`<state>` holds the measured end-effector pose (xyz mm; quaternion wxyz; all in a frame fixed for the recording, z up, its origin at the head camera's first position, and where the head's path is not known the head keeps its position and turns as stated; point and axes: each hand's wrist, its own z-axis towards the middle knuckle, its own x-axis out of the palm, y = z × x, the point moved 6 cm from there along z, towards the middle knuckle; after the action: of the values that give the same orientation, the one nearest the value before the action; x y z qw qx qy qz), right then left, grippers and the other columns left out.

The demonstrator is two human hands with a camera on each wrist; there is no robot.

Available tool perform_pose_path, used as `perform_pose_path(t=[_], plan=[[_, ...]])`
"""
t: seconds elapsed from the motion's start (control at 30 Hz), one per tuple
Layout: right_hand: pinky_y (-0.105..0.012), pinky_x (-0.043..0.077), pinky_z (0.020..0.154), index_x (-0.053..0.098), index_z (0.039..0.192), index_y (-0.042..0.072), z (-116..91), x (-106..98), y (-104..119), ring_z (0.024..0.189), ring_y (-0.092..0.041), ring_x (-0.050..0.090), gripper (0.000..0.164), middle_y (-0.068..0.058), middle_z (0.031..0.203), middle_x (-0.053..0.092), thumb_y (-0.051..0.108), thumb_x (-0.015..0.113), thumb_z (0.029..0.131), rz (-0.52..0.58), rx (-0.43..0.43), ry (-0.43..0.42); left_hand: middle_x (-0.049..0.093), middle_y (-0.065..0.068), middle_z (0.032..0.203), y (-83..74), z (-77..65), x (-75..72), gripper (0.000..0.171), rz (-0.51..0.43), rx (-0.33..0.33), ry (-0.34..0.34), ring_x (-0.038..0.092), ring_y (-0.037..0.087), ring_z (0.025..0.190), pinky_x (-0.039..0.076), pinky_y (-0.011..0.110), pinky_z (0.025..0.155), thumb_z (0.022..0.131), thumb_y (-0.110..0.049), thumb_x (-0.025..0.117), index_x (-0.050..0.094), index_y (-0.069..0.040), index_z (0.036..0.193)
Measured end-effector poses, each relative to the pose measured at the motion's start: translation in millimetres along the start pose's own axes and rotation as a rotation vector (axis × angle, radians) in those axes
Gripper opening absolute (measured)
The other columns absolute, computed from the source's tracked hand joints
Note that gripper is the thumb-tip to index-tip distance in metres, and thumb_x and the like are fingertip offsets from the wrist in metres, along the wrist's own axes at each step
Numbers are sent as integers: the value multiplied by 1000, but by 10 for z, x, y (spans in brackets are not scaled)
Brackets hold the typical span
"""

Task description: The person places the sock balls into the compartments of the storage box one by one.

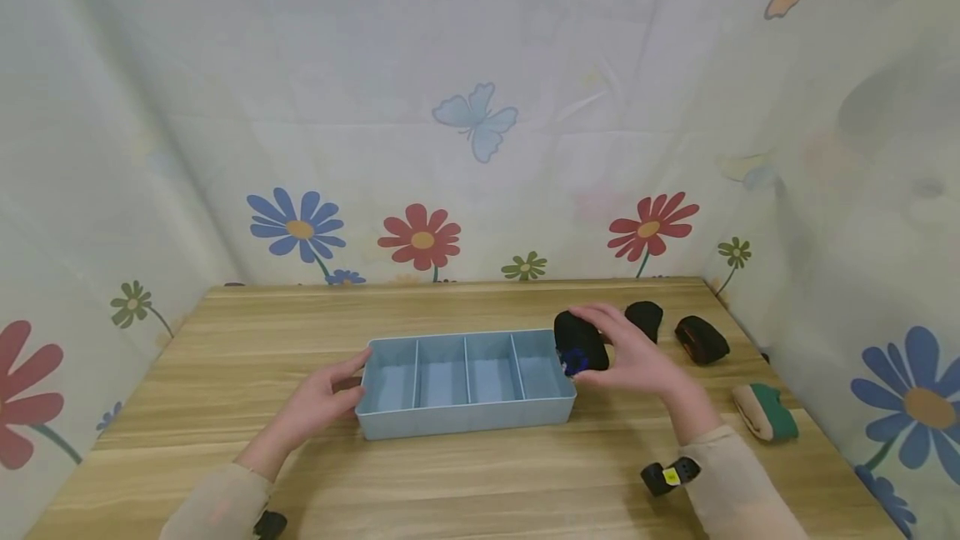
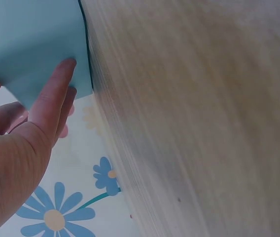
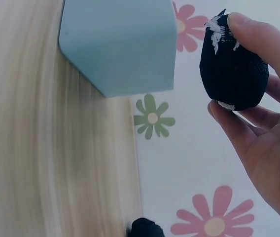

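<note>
A light-blue box [image 1: 465, 419] with several compartments in a row lies on the wooden table. At its left end my left hand [image 1: 324, 398] touches the outside of the end wall with fairly straight fingers, seen close up in the left wrist view on the blue wall [image 2: 36, 54]. My right hand [image 1: 626, 352] grips a rolled black sock [image 1: 579, 342] by its sides, with a blue pattern on it, over the box's right end. In the right wrist view, white loose threads show on that sock [image 3: 233, 69], between thumb and fingers. The visible compartments hold nothing.
Right of the box lie two more black rolled socks, one [image 1: 645, 319] partly behind my right hand and one [image 1: 701, 340] farther right. A green and beige rolled sock [image 1: 765, 412] lies near the table's right edge. A flowered cloth [image 1: 480, 190] hangs behind the table.
</note>
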<state>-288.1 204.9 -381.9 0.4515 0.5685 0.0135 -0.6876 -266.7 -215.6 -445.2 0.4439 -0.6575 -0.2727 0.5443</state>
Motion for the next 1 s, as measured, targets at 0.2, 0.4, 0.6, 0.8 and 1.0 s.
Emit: perform_pose_path(t=[0.2,0.4,0.6,0.8,1.0], plan=[[-56,45,101,44,148,11,76,57,83,129,-32,45,89,-13,145,43,31,88,74,13,-15,10,33,26,154,9,4,-1,60,-3,3,2,48,46,128,58,38,83,97,-8,57,36,-1,152],[-56,44,101,44,148,8,139,135,145,128,-32,45,90,-14,144,43,32,89,73,7,-32,17,33,27,154,9,5,-2,60,-3,7,4,48,46,128,58,38,83,97,-8,58,35,-1,152],[-55,46,99,45,147,9,184,232,162,124,-32,48,88,-14,143,43,31,89,73,-8,-40,20,32,27,154,3,3,-3,60,7,7,4,47,47,129,58,37,83,97,-9,57,35,-1,152],[-54,46,100,47,145,6,204,299,201,122,-32,50,88,-15,140,45,29,90,72,-33,-30,20,33,24,154,17,10,2,59,35,-20,-1,47,45,129,58,37,84,98,-10,57,36,-3,152],[-52,47,100,47,145,7,228,383,227,122,-33,50,88,-16,140,45,31,89,72,-71,1,53,33,25,154,6,4,-1,59,41,-11,1,48,46,129,58,37,84,98,-11,56,36,-2,152]])
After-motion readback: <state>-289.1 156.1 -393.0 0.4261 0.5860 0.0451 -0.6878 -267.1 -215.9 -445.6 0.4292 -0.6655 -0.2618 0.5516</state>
